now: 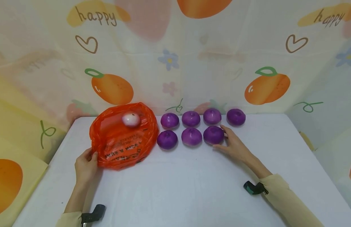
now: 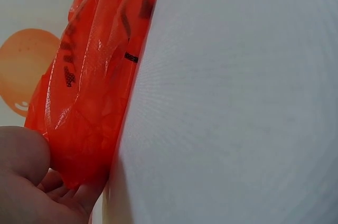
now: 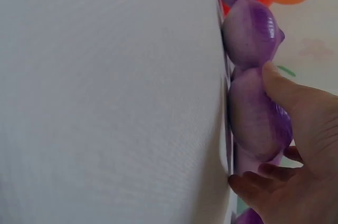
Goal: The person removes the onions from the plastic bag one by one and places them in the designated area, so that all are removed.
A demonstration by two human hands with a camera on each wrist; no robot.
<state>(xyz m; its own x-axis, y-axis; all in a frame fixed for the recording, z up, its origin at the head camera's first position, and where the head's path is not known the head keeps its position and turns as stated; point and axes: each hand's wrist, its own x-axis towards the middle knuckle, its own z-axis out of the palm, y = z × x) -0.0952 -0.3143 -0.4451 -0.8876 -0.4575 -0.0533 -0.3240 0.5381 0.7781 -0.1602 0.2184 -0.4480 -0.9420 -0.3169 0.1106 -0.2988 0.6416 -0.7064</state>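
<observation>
At the left of the head view, my left hand (image 1: 86,165) pinches the near-left edge of a red plastic bag (image 1: 121,135). In the left wrist view, the bag's folds (image 2: 90,102) run between thumb and fingers. A pale onion (image 1: 131,120) lies inside the bag. My right hand (image 1: 235,145) is at the right side of a purple onion (image 1: 213,135), the rightmost of the near row. Its thumb lies along that onion (image 3: 256,113) in the right wrist view, while the fingers are spread below, partly bent rather than wrapped round it.
Several more purple onions stand in two rows right of the bag, including one in the near row (image 1: 191,136) and one at the far row's right end (image 1: 236,117). A white-covered table (image 1: 178,189) lies beneath. Behind its far edge hangs a printed curtain (image 1: 192,63).
</observation>
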